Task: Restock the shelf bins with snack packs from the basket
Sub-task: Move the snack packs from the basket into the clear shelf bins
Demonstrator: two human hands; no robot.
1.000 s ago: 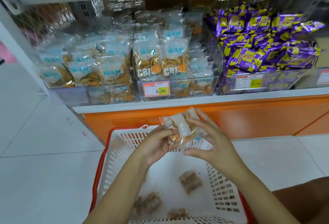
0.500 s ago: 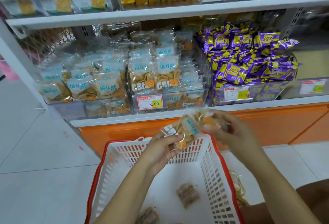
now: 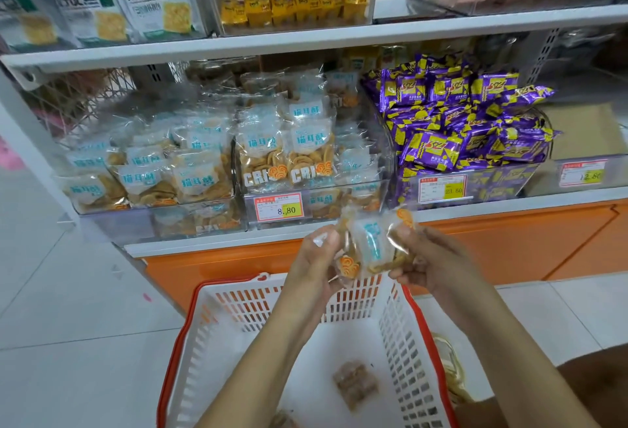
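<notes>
At the centre of the frame, clear plastic snack packs with pale blue labels [image 3: 370, 244] are gripped by the left hand [image 3: 316, 257] and the right hand [image 3: 431, 257], fingers curled round them. They are held above the white slotted basket with a red rim [image 3: 404, 342], in front of the clear acrylic shelf bin [image 3: 360, 196]. One brown pack [image 3: 355, 387] is seen on the basket floor.

We see the left hand [image 3: 314, 268] and right hand [image 3: 433, 259] bare, and the left forearm [image 3: 268, 363] and right forearm [image 3: 509, 342] bare down to the frame's lower edge. The left thumbnail [image 3: 321, 240] is short and glossy. A brown patch [image 3: 598, 383] at lower right may be cloth or a knee; we cannot tell.
</notes>
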